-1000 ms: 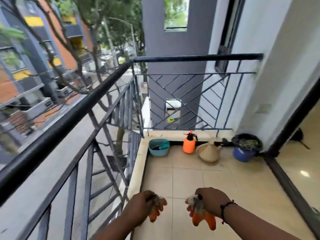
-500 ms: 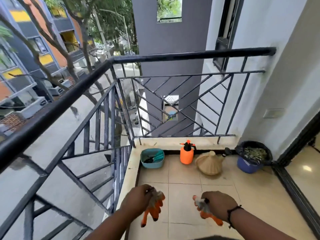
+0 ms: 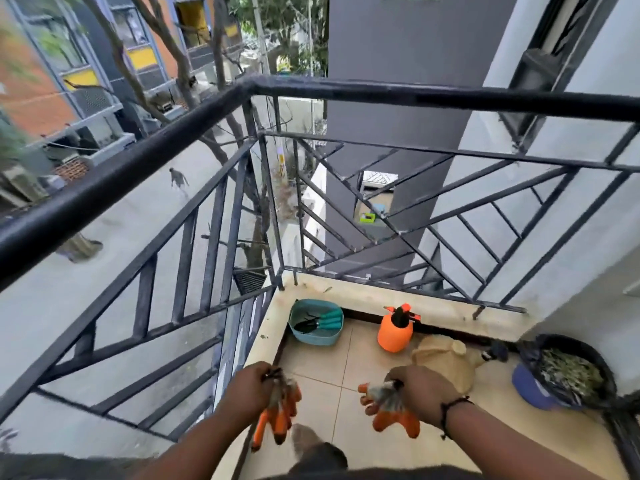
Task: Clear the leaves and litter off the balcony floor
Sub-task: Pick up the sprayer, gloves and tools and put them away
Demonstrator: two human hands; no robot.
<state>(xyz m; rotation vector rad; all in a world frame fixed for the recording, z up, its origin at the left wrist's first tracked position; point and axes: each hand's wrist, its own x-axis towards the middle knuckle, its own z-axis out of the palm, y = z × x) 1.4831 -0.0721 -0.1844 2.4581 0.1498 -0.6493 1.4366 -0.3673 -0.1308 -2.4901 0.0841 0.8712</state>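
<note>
Holding one orange-fingered glove apiece, both hands hang low over the near end of the balcony floor [image 3: 363,362]. The left hand [image 3: 250,389] has its grip curled tight on the cuff of the left glove [image 3: 278,415], whose fingers dangle down beside the floor's left edge, close to the railing [image 3: 194,258]. The right hand [image 3: 424,393], a dark band on its wrist, has its grip clamped on the right glove [image 3: 389,408], whose fingers splay to the left and down.

Along the far edge of the floor stand a teal tub [image 3: 313,336] with green-handled garden tools [image 3: 320,322] in it, at the far left corner, then an orange spray bottle [image 3: 395,332], and just beside that a tan sack [image 3: 446,362], partly hidden by the right hand. Toward the far right corner sits a blue bucket [image 3: 533,393] lined with a black bag; inside lies a heap of what seem to be dry leaves [image 3: 568,372], though the blur makes that uncertain. A few small specks lie on the pale ledge [image 3: 433,308] under the railing.
</note>
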